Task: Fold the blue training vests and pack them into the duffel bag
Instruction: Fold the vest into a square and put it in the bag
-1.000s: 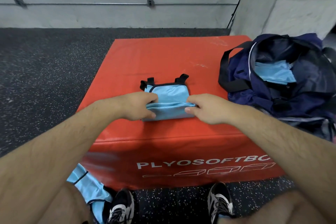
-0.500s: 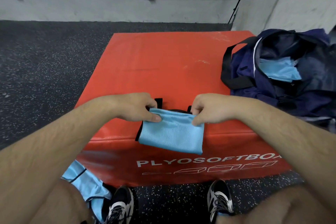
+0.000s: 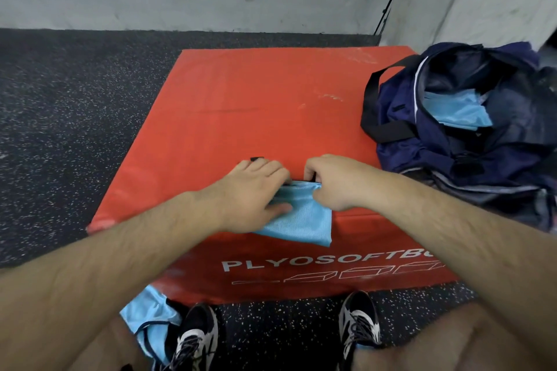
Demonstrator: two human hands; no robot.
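Note:
A folded light-blue vest [image 3: 304, 217] lies at the near edge of the red foam box [image 3: 241, 105], its lower part hanging over the front face. My left hand [image 3: 256, 190] lies flat on the vest's left half with fingers stretched forward and the thumb on the cloth. My right hand [image 3: 334, 181] pinches the vest's top right edge with curled fingers. The navy duffel bag [image 3: 446, 153] sits open on the box's right side with a folded blue vest [image 3: 455, 110] inside.
Another blue vest [image 3: 150, 319] lies crumpled on the speckled rubber floor beside my left shoe [image 3: 196, 337]. My right shoe [image 3: 360, 325] stands in front of the box. A grey wall and pillar close off the back.
The vest was pulled toward me until it hangs over the box's front edge. My left hand then released its pinch and spread flat on the cloth. My right hand keeps its grip.

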